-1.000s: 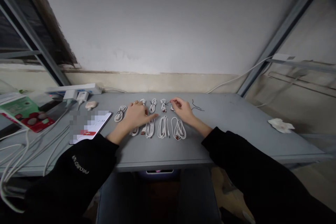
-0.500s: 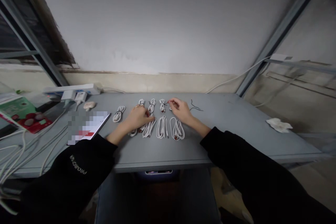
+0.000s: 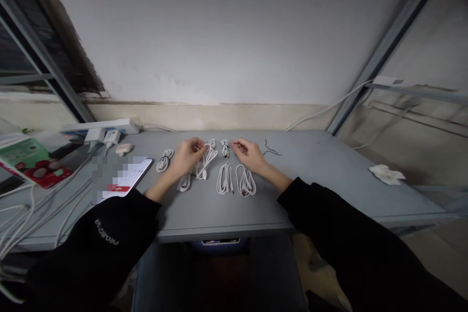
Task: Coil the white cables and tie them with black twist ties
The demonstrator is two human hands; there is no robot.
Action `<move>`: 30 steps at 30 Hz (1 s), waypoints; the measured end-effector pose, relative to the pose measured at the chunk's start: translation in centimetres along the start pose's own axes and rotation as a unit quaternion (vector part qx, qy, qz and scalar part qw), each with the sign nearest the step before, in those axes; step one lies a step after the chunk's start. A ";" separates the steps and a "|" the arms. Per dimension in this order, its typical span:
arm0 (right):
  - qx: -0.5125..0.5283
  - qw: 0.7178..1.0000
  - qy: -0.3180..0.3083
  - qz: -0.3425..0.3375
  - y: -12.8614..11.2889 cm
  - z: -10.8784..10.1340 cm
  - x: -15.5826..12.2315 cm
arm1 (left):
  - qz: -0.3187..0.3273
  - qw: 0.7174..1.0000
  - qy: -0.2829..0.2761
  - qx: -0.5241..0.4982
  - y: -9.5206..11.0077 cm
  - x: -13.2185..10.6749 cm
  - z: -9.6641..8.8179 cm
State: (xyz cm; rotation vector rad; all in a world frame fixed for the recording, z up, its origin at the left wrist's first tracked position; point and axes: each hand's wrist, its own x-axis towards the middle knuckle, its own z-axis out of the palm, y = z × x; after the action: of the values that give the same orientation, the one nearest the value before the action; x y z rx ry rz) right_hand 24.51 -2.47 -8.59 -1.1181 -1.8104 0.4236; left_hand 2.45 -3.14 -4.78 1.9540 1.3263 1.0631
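Observation:
My left hand (image 3: 187,157) is closed on a white cable bundle (image 3: 205,162), its upper end near the fingertips and its lower end hanging toward the desk. My right hand (image 3: 249,152) is pinched beside a small white bundle (image 3: 225,148); a thin black twist tie (image 3: 229,146) runs from it to the fingertips. Nearer the front edge lie two looped cables, one (image 3: 224,179) left of the other (image 3: 246,181). A tied bundle (image 3: 165,161) lies left of my left hand, and another coil (image 3: 185,183) lies below it.
Loose black ties (image 3: 271,148) lie right of my right hand. At left are a phone (image 3: 127,178), an earbud case (image 3: 124,148), a power strip (image 3: 126,125), a green and red box (image 3: 34,161) and tangled cords. A crumpled tissue (image 3: 386,174) lies at right.
My left hand has taken the cable bundle from the front row and moved it up, away from the desk's front edge. The right hand stays almost in place, still pinched.

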 end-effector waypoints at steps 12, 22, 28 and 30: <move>-0.031 0.988 -0.101 -0.109 -2.9 -0.2 -1.6 | 0.049 0.967 0.028 -0.250 4.0 0.0 2.3; 0.054 0.995 -0.039 -0.074 -1.5 0.8 -1.4 | 0.125 0.962 -0.032 -0.241 3.2 -0.5 4.4; -0.006 0.992 -0.051 -0.112 -2.0 0.9 -1.6 | 0.083 0.973 0.011 -0.215 4.5 -1.9 5.5; -0.032 0.991 -0.051 -0.123 -2.3 0.8 -1.6 | 0.074 0.967 0.037 -0.240 4.3 -1.8 5.7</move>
State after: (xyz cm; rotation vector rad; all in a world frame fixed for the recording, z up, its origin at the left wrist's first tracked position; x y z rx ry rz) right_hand 22.91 -4.94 -8.27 -0.9142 -2.0351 0.2838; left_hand 9.07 -6.40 -5.01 1.6738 0.8610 1.3904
